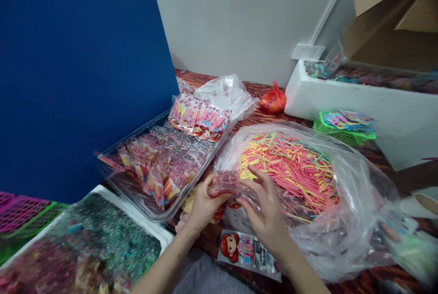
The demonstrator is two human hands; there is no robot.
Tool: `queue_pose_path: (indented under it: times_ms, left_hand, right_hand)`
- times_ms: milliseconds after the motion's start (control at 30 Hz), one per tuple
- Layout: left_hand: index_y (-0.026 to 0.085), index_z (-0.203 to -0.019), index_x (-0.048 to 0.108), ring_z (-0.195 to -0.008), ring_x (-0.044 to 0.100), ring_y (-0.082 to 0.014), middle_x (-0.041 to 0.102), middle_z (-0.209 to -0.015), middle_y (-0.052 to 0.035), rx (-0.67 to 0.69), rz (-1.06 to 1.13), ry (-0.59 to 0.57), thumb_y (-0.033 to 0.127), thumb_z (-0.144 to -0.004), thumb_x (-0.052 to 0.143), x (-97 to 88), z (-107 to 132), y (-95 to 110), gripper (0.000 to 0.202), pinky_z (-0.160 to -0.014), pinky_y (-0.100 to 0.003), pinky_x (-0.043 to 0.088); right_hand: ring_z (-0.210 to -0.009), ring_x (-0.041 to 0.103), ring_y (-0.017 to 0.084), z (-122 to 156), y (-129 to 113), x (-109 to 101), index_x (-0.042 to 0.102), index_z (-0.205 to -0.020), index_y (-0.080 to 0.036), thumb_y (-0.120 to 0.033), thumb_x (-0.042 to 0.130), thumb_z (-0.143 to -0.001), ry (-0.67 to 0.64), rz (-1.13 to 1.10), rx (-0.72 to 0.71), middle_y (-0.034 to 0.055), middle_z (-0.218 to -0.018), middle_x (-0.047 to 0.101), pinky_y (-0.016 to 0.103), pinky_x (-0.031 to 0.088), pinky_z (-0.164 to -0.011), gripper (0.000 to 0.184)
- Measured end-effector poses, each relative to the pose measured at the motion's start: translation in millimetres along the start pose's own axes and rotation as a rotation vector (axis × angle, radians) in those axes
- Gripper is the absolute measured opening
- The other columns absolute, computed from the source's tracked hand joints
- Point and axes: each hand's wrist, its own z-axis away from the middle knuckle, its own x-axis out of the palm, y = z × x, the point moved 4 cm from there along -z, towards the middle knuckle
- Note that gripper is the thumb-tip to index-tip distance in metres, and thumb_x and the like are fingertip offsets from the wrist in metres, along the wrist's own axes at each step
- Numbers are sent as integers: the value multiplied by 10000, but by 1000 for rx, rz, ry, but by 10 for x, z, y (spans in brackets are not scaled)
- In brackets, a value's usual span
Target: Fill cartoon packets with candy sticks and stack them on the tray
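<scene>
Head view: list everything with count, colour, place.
pink packet: at least one, pink, left hand
printed wrapper: at least one, silver, table front
thin sticks: many, mostly pink and yellow, in bag
clear bag: one, transparent, right
filled packets: many, mostly pink, in tray
tray: one, clear, left
whitish bag: one, whitish, behind tray
red bag: one, red, back centre
foam boxes: two, white, right and lower left
green basket: one, green, right
mesh baskets: count unclear, pink and green, far left
cardboard box: one, brown, upper right
panel: one, blue, upper left
wall socket: one, white, back
table: one, brown, centre
left hand: one, bare, holding packet
right hand: one, bare, beside packet
</scene>
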Motion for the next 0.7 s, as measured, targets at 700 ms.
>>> queue_pose_path:
  times_ms: [700]
  left_hand:
    - [167, -1098, 649, -871, 681, -217, 732, -991, -58, -60, 165, -29, 230, -659, 816, 1, 180, 363, 474, -800, -310, 527]
  right_hand:
    - [-1289, 480, 304, -67, -162, -195, 541, -1267, -276, -275, 562, -892, -94, 11, -85, 100, -1401, 505, 476, 475, -1009, 375]
